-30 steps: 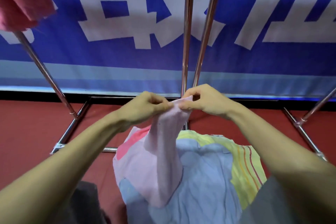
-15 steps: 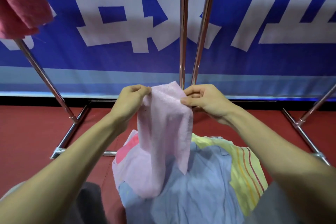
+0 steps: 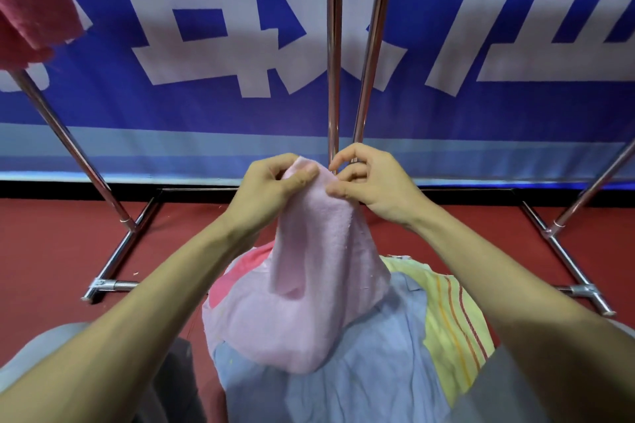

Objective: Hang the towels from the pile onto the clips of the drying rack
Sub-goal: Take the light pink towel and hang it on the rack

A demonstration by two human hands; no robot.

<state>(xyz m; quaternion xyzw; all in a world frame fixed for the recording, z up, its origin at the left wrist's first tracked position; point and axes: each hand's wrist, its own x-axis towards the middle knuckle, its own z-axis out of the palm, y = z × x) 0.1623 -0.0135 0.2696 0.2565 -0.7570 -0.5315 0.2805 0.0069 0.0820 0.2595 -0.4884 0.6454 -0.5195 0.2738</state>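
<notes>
Head view, looking forward and down. The left hand pinches the upper edge of a pale pink terry-cloth towel between its thumb and curled fingers. The right hand meets it from the other side, fingers curled narrow, with the thumb tip and forefinger closed on the same raised edge. The two hands are just beside each other, and the cloth peaks between them.

From that peak the pale pink towel hangs down in a loose cone. Its lower part rests on the pile of towels below, so it is lifted but not clear of the pile. The pile shows three further pieces:
- a light blue towel on top
- a pale yellow towel with red and orange stripes at the right
- a coral-pink towel showing at the left

Just behind the hands rise two polished metal uprights of the drying rack. Its slanted side tubes and base bars stand on a dark red floor. A deep pink towel hangs at the upper left — only partly in view. The backdrop is a blue banner with large white characters.
</notes>
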